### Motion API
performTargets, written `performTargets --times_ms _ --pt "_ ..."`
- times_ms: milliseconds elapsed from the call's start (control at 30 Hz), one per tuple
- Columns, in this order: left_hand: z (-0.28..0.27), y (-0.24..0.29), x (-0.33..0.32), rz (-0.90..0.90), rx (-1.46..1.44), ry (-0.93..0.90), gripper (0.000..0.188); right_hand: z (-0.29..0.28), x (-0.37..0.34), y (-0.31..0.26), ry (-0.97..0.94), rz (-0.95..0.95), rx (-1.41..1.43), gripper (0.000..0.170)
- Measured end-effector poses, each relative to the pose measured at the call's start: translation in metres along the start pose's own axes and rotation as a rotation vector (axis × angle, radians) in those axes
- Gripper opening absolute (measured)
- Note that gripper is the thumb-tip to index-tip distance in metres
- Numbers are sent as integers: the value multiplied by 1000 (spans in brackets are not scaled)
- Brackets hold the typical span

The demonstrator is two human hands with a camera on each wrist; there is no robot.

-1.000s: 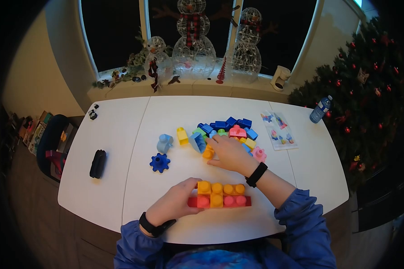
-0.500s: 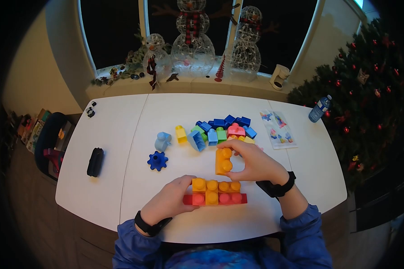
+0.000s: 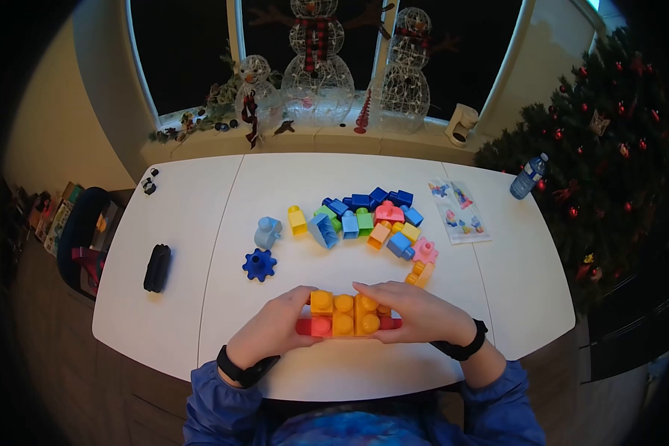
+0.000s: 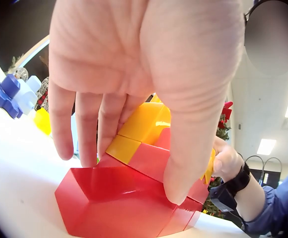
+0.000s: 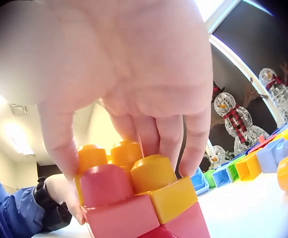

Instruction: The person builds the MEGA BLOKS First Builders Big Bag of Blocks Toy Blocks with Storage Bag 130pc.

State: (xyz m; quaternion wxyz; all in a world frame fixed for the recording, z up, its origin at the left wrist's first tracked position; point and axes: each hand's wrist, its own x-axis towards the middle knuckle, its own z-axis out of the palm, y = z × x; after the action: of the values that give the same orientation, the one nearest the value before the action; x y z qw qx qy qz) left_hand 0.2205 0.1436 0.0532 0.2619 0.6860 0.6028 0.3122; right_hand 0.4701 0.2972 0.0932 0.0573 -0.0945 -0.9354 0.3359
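Observation:
Near the front of the white table (image 3: 234, 334), a stack of toy building blocks has a red base piece (image 4: 114, 198) with pink blocks (image 3: 321, 327) and orange blocks (image 3: 322, 301) on it. My left hand (image 3: 271, 325) holds the stack at its left end, thumb on the near side and fingers on the far side. My right hand (image 3: 427, 314) pinches an orange two-stud block (image 3: 367, 315) between thumb and fingers, at the right half of the stack's top. In the right wrist view the fingertips are right at the orange studs (image 5: 126, 152).
Beyond the hands lies a loose pile of blocks, among them a pink block (image 3: 388, 212) and an orange block (image 3: 421, 273). A blue gear piece (image 3: 259, 264) and a light blue piece (image 3: 267, 232) stand left. A picture sheet (image 3: 459, 212), bottle (image 3: 528, 177) and black case (image 3: 157, 268) lie farther out.
My right hand has taken an orange block from the pile and brought it back and down onto the stack's right half. The left hand has stayed on the stack's left end.

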Motion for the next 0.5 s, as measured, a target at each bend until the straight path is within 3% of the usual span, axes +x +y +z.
performTargets --times_ms 500 --pt "1 2 0 -53 -4 -33 68 -2 8 -5 -105 4 -162 84"
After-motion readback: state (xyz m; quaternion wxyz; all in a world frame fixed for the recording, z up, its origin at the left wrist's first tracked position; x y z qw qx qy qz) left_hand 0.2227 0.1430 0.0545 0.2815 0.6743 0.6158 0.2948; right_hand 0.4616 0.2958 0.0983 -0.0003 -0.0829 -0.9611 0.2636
